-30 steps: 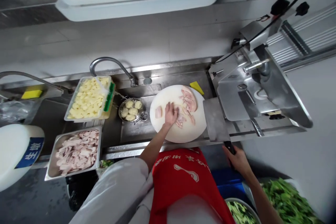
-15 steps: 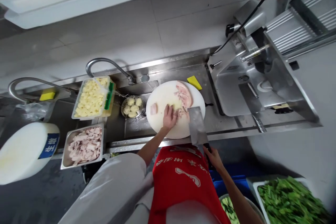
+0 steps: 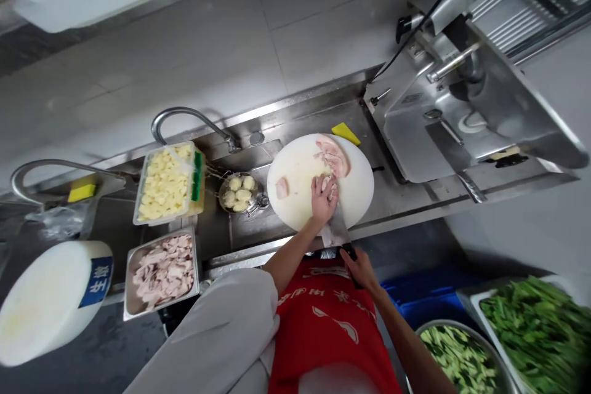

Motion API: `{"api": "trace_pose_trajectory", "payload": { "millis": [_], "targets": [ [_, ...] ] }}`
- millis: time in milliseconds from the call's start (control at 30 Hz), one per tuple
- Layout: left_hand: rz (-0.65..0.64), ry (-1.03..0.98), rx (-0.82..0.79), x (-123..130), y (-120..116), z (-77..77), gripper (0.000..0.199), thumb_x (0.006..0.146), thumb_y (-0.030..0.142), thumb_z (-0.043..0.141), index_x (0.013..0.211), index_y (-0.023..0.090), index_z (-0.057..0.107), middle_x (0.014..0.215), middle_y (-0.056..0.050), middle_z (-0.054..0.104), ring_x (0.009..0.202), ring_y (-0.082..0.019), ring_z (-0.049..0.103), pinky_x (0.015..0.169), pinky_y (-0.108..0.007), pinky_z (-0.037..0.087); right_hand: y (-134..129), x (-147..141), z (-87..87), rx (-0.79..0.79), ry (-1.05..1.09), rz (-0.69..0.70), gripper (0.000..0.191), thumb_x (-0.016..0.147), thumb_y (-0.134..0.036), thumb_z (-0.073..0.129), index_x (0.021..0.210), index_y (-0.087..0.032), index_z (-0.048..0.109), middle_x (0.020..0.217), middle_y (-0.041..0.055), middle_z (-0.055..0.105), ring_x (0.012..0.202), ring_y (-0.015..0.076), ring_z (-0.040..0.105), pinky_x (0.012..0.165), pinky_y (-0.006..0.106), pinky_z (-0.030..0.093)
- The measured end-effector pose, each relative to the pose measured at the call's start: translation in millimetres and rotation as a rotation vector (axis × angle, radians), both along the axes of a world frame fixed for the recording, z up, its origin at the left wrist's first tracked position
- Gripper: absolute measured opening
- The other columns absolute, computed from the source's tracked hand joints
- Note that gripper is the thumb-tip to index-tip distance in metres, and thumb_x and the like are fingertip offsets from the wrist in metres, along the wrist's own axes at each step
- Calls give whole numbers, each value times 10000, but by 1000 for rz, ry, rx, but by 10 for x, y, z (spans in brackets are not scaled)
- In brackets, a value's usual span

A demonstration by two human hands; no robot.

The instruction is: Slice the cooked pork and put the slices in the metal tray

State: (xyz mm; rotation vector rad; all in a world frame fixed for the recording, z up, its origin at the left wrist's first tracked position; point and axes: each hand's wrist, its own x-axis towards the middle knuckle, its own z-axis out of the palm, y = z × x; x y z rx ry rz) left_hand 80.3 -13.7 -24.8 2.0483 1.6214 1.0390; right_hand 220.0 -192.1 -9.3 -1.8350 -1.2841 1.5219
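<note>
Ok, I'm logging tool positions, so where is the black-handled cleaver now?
In the head view, the cleaver is just right of centre, across the near edge of the white board, beside the left hand and held by the right hand.

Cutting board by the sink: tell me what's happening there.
A person's left hand rests on pale meat on the round white cutting board. The right hand grips a cleaver by its black handle, the blade beside the left hand, over the board's near edge. A larger meat slab and a small chunk also lie on the board.
</note>
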Motion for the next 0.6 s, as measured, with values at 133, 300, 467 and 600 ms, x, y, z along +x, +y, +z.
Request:
{"api": "trace_pose_trajectory", "payload": {
  "millis": [133,300,467,600],
  "targets": [
    [8,-156,71,-250,-150,259,415,991,379,433,1359,236,559,1558,-82,368,1493,-259,251,1236,-529,238,-155,-248,258,135,-126,2,399,862,-586,486,684,-231,515,546,-7,566,530,149,514,527,248,373],
    [307,-262,189,-1251,-544,696,401,990,379,454,1350,245,566,1551,-83,376,1490,-257,262,1230,-483,263,-161,-869,651,239,-212,291,372,872,-547,467,771,-213,595,637,45,642,589,185,576,578,267,397],
    [751,-259,268,-2835,-1337,870,438,978,415,475,1356,206,547,1502,-132,422,1425,-244,380,1192,-419,324,-20,-2054,990,316,-223,767,378,938,-495,430,915,-191,653,846,98,722,788,222,662,702,278,439],
    [1158,-273,266,-3936,-2083,665,441,976,426,467,1344,194,546,1467,-142,444,1409,-244,389,1184,-405,316,-58,-3167,1178,334,-266,1145,308,950,-416,472,971,-173,661,946,134,727,892,234,677,732,276,422]
  ]
}}
